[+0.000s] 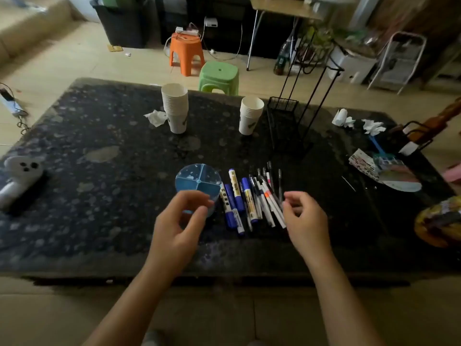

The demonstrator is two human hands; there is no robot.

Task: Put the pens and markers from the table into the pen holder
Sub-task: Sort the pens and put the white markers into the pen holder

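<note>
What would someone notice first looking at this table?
Probably the row of pens and markers at the near middle of the dark table, beside the round blue pen holder with four compartments. The left hand curls at the holder's near side; the right hand hovers by the pens. Two cup stacks stand behind.
</note>
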